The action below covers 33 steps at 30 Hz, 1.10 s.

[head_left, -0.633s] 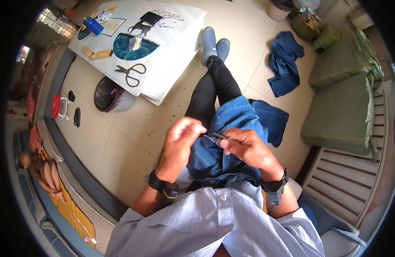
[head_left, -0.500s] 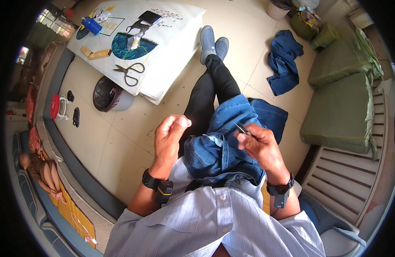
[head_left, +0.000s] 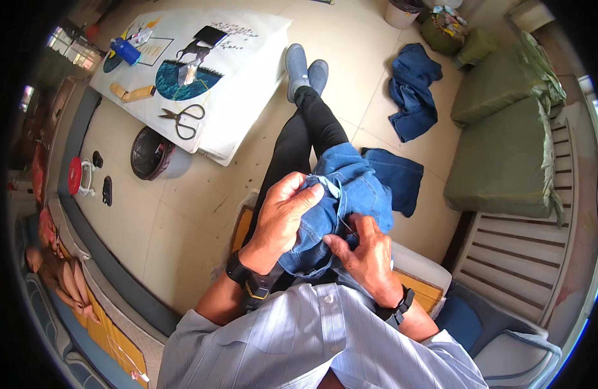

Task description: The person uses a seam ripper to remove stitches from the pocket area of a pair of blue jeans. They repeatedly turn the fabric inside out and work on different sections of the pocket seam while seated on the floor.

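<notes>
Blue denim jeans [head_left: 354,178] lie bunched over my lap and thighs. My left hand [head_left: 282,217] pinches a folded edge of the denim between thumb and fingers, lifting it a little. Just right of it, my right hand [head_left: 367,256] is closed low against the cloth, its thumb and fingertips drawn together. A thin, pale sliver of a small pointed metal tool [head_left: 345,225] shows at its fingertips; most of the tool is hidden by the hand. Whether its tips touch the denim I cannot tell.
On the white table [head_left: 247,97] lie black-handled scissors [head_left: 183,121], a blue cylinder [head_left: 125,50] and a black flat object [head_left: 209,36]. A lined bin [head_left: 157,155] stands beside it. More denim [head_left: 415,91] lies on the floor near green wrapped bundles [head_left: 503,155]. Someone [head_left: 65,279] sits far left.
My left hand has moved right and taken hold of the denim edge. My right hand, with the pointed metal tool, has come down and left onto the cloth.
</notes>
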Each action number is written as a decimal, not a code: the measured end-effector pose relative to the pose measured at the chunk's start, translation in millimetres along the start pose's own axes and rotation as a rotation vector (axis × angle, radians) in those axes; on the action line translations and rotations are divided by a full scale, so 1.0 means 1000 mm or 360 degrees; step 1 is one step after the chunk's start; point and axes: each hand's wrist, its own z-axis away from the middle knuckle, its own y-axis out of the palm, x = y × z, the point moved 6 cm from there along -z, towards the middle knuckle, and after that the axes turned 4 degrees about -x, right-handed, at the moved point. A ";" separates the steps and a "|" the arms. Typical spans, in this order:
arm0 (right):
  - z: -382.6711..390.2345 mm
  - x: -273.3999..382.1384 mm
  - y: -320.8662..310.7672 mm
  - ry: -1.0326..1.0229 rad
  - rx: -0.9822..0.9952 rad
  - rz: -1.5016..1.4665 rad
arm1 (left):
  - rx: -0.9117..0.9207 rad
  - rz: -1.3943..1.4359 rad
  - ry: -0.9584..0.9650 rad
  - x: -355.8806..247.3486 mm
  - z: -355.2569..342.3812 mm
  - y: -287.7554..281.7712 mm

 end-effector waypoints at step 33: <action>-0.031 -0.060 -0.031 0.0796 -0.0168 -0.1883 | -0.0073 -0.0560 0.0427 -0.013 0.015 -0.017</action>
